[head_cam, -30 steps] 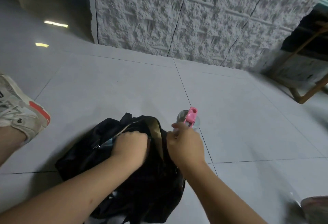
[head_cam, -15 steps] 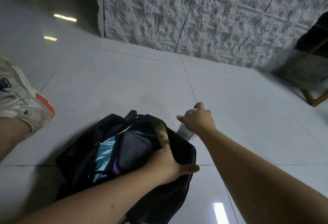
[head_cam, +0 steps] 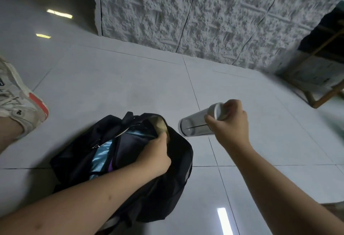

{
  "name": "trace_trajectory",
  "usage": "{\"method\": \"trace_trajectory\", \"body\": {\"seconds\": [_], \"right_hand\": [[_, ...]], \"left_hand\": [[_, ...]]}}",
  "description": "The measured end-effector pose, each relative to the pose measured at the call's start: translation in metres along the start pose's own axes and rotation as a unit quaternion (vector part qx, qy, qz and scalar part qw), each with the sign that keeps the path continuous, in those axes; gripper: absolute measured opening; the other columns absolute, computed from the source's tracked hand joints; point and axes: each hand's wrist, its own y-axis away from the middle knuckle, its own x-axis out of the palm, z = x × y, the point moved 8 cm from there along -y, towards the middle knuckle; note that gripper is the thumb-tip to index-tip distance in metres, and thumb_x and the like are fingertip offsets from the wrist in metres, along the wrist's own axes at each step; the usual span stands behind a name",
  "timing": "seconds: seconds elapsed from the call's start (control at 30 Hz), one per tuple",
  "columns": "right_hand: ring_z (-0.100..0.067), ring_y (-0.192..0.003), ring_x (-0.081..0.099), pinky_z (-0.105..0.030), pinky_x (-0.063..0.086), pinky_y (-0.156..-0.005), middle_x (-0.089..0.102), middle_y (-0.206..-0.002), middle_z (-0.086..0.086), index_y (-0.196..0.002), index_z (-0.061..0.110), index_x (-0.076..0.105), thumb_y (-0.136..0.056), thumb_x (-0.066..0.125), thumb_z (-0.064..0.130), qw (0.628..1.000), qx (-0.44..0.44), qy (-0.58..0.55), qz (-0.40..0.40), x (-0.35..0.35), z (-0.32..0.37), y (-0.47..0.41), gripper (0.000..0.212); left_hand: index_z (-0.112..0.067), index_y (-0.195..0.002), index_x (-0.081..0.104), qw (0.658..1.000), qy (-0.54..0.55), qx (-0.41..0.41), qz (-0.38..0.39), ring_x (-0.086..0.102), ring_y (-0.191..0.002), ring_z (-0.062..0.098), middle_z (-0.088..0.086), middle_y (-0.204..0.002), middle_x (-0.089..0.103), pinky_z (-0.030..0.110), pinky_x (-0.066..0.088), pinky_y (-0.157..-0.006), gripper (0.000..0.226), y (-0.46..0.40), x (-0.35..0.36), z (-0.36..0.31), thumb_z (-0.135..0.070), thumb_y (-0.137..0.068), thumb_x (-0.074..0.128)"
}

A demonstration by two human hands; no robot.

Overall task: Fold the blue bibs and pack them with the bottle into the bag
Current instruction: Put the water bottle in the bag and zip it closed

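On the tiled floor, bottle lifted and bag held open: packing looks nearly finished.

Left hand [head_cam: 155,155] grips the rim of the black bag [head_cam: 178,162] and pulls its mouth wide; light blue fabric [head_cam: 99,157], probably the folded bibs, already lies inside at about 9 o'clock from that hand. Right hand [head_cam: 229,123] has its grip curled round the cap end of the clear bottle [head_cam: 195,125], which hangs tilted, nearly on its side, just beside the bag's opening at 3 o'clock, not yet inside. By my judgement only the bottle remains to go in, perhaps then closing the bag.
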Motion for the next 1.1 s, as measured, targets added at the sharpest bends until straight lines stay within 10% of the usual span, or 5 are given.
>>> {"method": "trace_trajectory", "body": {"seconds": [0.27, 0.63, 1.1], "right_hand": [[-0.017, -0.087, 0.062, -0.046, 0.059, -0.073, 0.062, -0.096, 0.009, -0.104, 0.033, 0.050, -0.063, 0.081, 0.041, 0.997, -0.005, -0.022, 0.069, -0.048, 0.033, 0.053, 0.052], [-0.001, -0.090, 0.054, -0.017, 0.040, -0.066, 0.053, -0.107, 0.007, -0.107, 0.039, 0.042, -0.065, 0.079, 0.045, 0.981, -0.059, 0.062, 0.174, -0.006, 0.049, 0.091, 0.056], [-0.032, -0.108, 0.050, -0.037, 0.052, -0.086, 0.045, -0.128, -0.008, -0.130, 0.026, 0.040, -0.073, 0.075, 0.047, 0.899, -0.147, 0.327, 0.253, 0.054, 0.049, 0.131, 0.070]], "left_hand": [[-0.028, -0.089, 0.048, 0.998, 0.034, 0.010, -0.049, 0.060, -0.085, 0.017, -0.007, -0.087, 0.060, 0.030, 0.044, -0.074, 0.031, -0.002, -0.021, 0.010, -0.015, -0.084, 0.075], [-0.026, -0.092, 0.060, 0.983, 0.173, -0.063, 0.022, 0.060, -0.082, 0.021, 0.006, -0.096, 0.065, 0.030, 0.047, -0.066, 0.032, -0.001, -0.021, 0.051, -0.001, -0.078, 0.074], [-0.024, -0.068, 0.056, 0.994, 0.061, 0.058, -0.064, 0.048, -0.065, 0.014, 0.003, -0.075, 0.051, 0.026, 0.042, -0.059, 0.029, 0.002, -0.027, -0.011, 0.001, -0.081, 0.060]]}}
